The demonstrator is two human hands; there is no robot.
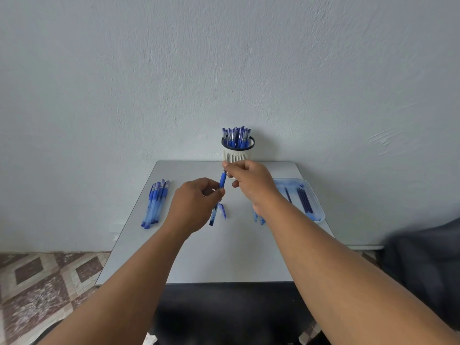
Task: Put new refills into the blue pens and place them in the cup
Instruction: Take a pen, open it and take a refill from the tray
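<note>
Landmark: I take the pen cup (238,152), white with dark slits and a dark rim, standing at the far edge of the grey table (224,255) against the wall; every place below is read from it.
Pen bundle: left of the cup and nearer to me I see a bunch of blue pens (155,204) lying side by side on the table, translucent barrels with darker blue grips.
Left hand: my left hand (195,205) sits in front of the cup and slightly left, fingers curled, thumb and fingertips pinching the lower part of the held pen.
Held pen: the blue pen (219,195) slants up toward the cup; its solid blue grip section shows between my two hands, its clear barrel runs down behind the left hand, and its dark end pokes out below.
Cap: a small translucent blue cap (222,210) lies on the table just beside the pen's lower end, in front of the cup.
Cup contents: many blue pens (236,136) stand upright in the cup, tops above the rim.
Right hand: my right hand (251,181) is directly in front of the cup, covering its base, fingers curled in a pinch at the pen's upper tip; I cannot tell what exactly it pinches.
Loose pieces: pale blue pieces (258,219) peek out under my right wrist.
Tray: right of the cup and nearer, a clear plastic tray (318,215) holds dark blue refills (304,199).
</note>
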